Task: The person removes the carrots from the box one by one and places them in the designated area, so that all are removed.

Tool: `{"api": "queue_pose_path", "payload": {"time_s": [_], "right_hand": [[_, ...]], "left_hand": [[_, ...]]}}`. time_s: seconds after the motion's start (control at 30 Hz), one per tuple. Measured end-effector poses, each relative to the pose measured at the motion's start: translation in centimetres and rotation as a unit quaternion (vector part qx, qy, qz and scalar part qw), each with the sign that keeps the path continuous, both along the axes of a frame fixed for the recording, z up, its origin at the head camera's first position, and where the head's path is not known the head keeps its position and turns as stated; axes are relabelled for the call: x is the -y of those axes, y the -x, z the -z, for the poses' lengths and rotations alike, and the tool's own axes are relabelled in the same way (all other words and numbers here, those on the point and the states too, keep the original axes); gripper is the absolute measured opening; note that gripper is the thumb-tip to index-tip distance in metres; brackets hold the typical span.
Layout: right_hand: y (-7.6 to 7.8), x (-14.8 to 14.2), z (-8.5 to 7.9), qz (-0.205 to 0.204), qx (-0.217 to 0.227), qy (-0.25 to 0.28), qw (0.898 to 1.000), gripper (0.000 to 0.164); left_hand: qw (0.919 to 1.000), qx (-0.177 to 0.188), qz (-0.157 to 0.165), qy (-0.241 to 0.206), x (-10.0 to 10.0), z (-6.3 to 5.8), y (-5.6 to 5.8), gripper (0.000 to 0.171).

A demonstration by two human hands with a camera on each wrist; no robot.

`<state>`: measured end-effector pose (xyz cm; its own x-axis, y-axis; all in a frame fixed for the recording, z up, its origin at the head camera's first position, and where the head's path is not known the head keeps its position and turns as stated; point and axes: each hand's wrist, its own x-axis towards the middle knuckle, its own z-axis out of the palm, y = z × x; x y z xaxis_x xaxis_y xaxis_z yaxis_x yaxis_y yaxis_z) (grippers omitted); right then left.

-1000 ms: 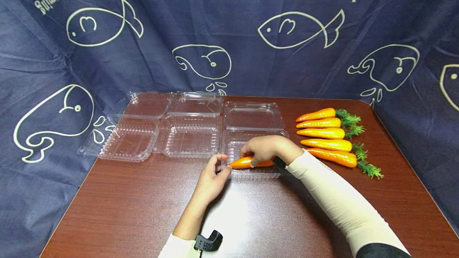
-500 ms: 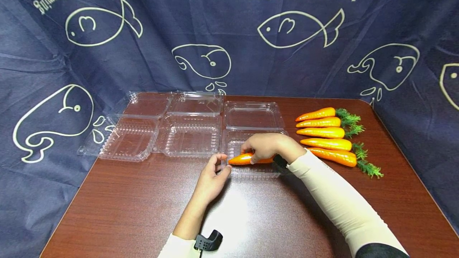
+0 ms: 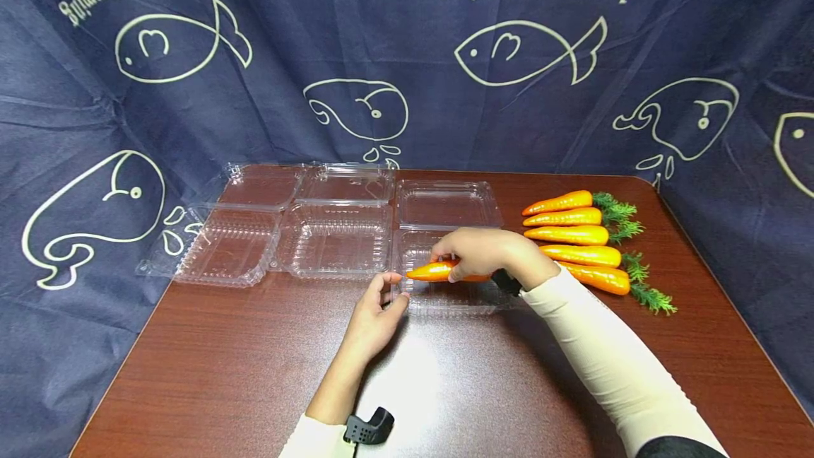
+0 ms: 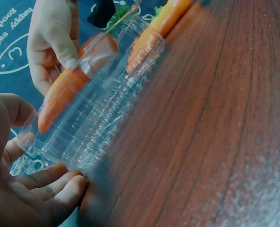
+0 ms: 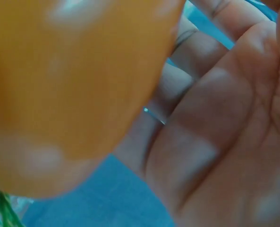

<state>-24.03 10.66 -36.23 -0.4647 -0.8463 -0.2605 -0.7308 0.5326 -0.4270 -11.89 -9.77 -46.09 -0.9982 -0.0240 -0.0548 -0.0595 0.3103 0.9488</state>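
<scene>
Brown table (image 3: 222, 373) before fish-print cloth, right hand (image 3: 483, 254) gripping carrot (image 3: 429, 272) over clear box (image 3: 451, 299), left hand (image 3: 375, 316) (fingers loosely curled) touching its corner, five carrots (image 3: 579, 235) beside.

Head view high over the table (image 3: 222, 373), both wrist views close on one shared carrot (image 3: 432, 272)

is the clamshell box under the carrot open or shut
Open. The clamshell box lies flat with its lid folded back toward the curtain; the right hand holds the carrot over its tray.
</scene>
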Motion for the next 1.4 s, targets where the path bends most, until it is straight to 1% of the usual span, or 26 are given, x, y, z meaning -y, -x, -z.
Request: {"api": "queue_pose_path", "payload": {"time_s": [0.23,0.5,0.67,0.8,0.97,1.23,1.4], "right_hand": [[-0.4,-1.3,-0.9,0.008,-0.031,0.022,0.999,0.03],[-1.2,-3.4,-1.4,0.025,-0.042,0.053,0.997,0.03],[-1.7,-4.9,-1.4,0.03,-0.046,0.066,0.996,0.03],[-2.1,-6.2,-1.0,0.036,-0.059,0.08,0.994,0.031],[-2.3,-8.0,-0.5,0.052,-0.068,0.09,0.992,0.033],[-3.4,-10.5,-0.5,0.096,-0.053,0.095,0.989,0.031],[-4.0,-12.1,-0.5,0.112,-0.044,0.107,0.987,0.029]], "left_hand": [[0.9999,0.009,0.001,0.006,0.0,-0.2,0.0,0.038],[1.0,0.007,0.004,0.004,0.0,-0.3,0.0,0.039],[0.9999,0.012,0.006,-0.001,0.0,-0.3,-0.1,0.039],[0.9999,0.012,0.009,-0.001,0.0,-0.3,-0.1,0.04],[0.9998,0.011,0.015,0.0,0.0,-0.3,-0.1,0.041],[0.9998,0.011,0.013,-0.006,0.0,0.1,-0.1,0.04],[0.9999,0.007,0.011,-0.01,0.0,0.1,-0.2,0.04]]}}
